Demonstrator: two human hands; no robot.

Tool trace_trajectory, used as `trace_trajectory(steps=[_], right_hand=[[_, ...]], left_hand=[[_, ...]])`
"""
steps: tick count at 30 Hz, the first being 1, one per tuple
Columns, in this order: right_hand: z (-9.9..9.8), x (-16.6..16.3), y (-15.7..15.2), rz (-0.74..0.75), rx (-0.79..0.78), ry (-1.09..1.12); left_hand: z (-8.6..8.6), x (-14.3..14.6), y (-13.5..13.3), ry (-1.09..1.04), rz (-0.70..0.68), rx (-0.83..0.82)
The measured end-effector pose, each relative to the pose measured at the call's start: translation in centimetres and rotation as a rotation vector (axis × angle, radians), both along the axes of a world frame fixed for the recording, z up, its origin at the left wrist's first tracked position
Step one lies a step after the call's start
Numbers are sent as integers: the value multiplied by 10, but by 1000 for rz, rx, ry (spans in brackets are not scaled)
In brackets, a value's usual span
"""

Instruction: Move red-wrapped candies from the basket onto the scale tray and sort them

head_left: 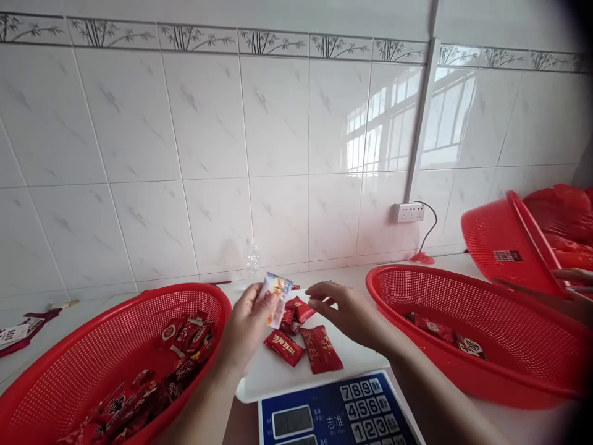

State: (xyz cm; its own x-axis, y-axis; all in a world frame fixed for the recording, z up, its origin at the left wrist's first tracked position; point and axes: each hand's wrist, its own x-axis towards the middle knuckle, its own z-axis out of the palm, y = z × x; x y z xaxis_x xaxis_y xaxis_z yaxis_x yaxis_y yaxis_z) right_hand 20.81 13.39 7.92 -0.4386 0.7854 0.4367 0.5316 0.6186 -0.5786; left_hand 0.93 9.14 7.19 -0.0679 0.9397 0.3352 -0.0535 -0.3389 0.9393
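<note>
My left hand (248,318) pinches a small pale packet (277,298) printed in blue and orange, its thumb across the front. To the right, my right hand (340,306) hovers with loosely bent fingers, thumb apart from them and nothing visible between. Below both hands, several red packets (320,350) with gold lettering lie on the white pan (365,357) of a scale. The scale's blue keypad panel (324,411) faces me at the bottom; I cannot read its display.
A red mesh basket (60,358) with several wrapped snacks stands at left, another red basket (509,383) with a few packets at right. Behind that one, a person's hand (577,278) is beside a tilted red basket (491,232). A clear plastic bottle (252,259) stands near the tiled wall.
</note>
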Motion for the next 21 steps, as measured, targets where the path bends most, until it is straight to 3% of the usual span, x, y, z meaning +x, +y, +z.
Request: trace_trajectory(steps=[4,10,16,21], right_hand=[[-9,4,13,-7,-20,-184],[-18,-5,13,114,-101,-353],[-19,-7,14,166,-49,-332],[-22,-10,17,115,26,-225]], left_hand=[[-6,-6,8,-34,159,-22],[-13,-4,9,225,172,63],[-12,-4,8,284,173,76],[-10,-4,5,326,182,91]])
